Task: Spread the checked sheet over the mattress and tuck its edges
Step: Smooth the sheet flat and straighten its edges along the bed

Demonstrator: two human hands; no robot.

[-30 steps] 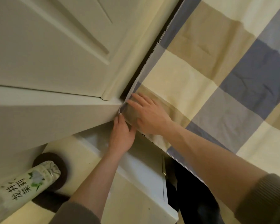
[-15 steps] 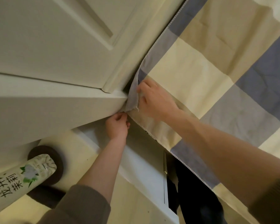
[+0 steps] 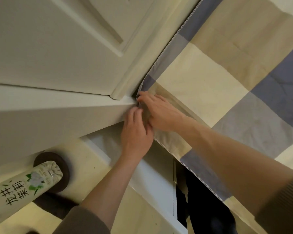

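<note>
Checked sheet in cream, tan and slate-blue squares covers the mattress across the right of the view, its stitched hem running along the pale panelled headboard down to the bed's near corner. A white bedside cabinet stands just beside that corner, below the overhanging hem. At the corner itself, where headboard and side board meet, a person works with both hands. The right hand lies flat on the cloth, fingers pointing into the gap and pressing the fold down; it is closed on nothing, only bearing on the fabric. The left hand comes up from below, touching the right, its fingertips hidden in the crease, so whether it pinches the hem or merely pushes it cannot be told. A wrapped tissue pack with green print rests on a dark round stand at lower left. The tuck looks only begun: the side hem hangs loose, and pulling hard at this corner could drag the headboard edge out of its gap or bunch the cloth into a lump.
</note>
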